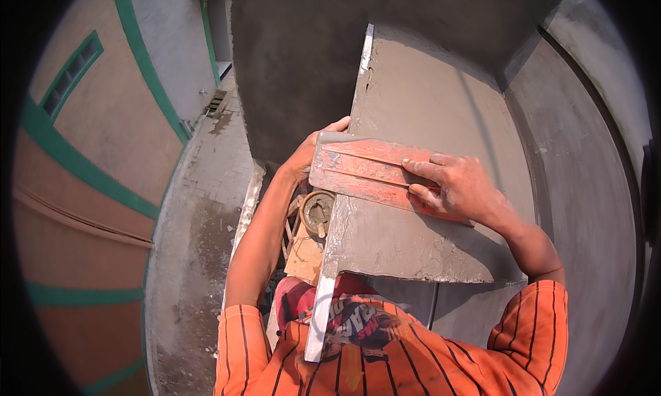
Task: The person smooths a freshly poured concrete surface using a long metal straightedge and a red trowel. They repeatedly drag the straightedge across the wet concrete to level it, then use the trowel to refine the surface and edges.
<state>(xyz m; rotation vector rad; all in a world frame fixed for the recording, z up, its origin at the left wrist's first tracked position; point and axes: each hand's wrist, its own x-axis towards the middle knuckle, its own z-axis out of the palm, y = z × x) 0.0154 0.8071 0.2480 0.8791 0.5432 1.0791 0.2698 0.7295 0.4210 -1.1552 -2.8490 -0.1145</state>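
Observation:
My right hand (pixel 458 186) grips a worn red plastering float (pixel 365 165), its fingers curled over the ridged board. The float lies across wet grey plaster (pixel 427 114) on a ledge, and its left end reaches past the ledge's edge. A long pale straightedge (pixel 322 320), smeared with mortar, runs along that left edge and toward my body. My left hand (pixel 303 155) holds the straightedge from the outer side, fingertips against it just beyond the float. The float's end hides part of that hand. Below my grip, the plaster stops at a ragged near edge.
A round bucket of mortar (pixel 317 213) with a handle sticking out stands lower down, beside a wooden board (pixel 303 255). A dark wall (pixel 296 66) rises ahead, a grey wall (pixel 585 162) at right. A paved alley (pixel 200 189) runs below at left.

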